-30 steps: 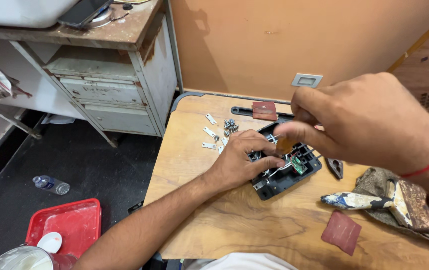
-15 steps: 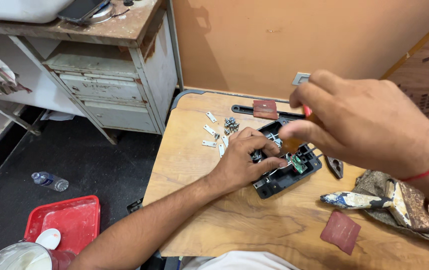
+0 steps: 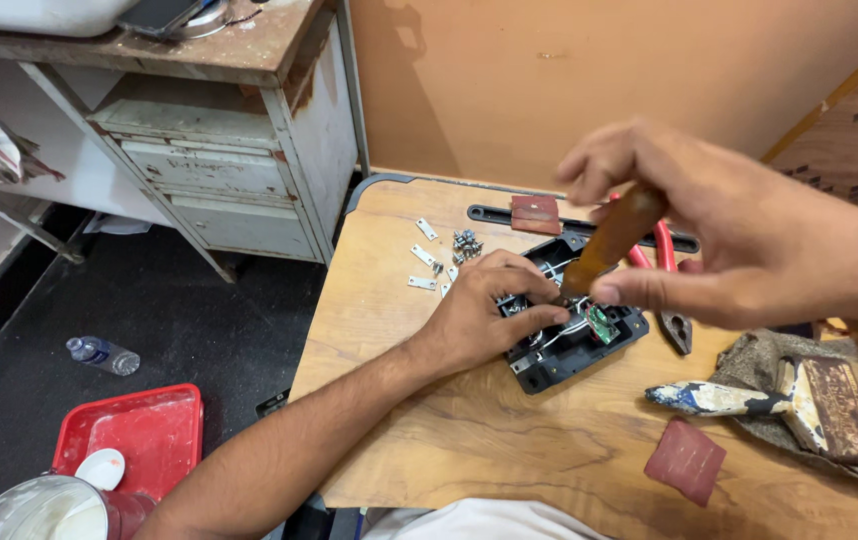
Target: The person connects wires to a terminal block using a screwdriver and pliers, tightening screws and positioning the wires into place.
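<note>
Black switch box [image 3: 574,345], back open and wiring showing, sits mid-desk, just below the pile of small screws [image 3: 466,241]. Head view, now vs 1 s ago: my right hand [image 3: 739,235] has come up and toward the cam, and the brown wooden handle of a screwdriver [image 3: 614,238] now shows clearly in its grip; before, the fist hid it lower over the box. Tip end meets the box interior near the green part [image 3: 602,323], so I read it as the tool re-angled for a screw inside, not pulled away. Left hand [image 3: 484,315] hasn't moved much: fingers pressed down on the box's left edge and inner bits, pinning it. Desk [image 3: 419,420]: light wood-grain top w/ small metal plates [image 3: 422,255], red-handled pliers [image 3: 667,290] behind the box, maroon sandpaper square [image 3: 686,460] near me, paint-caked brush [image 3: 749,398] on a rag at right. Room: orange wall, worn metal cabinet [image 3: 219,150] at left, dark floor w/ a plastic bottle [image 3: 104,355] and red tray [image 3: 134,435].
</note>
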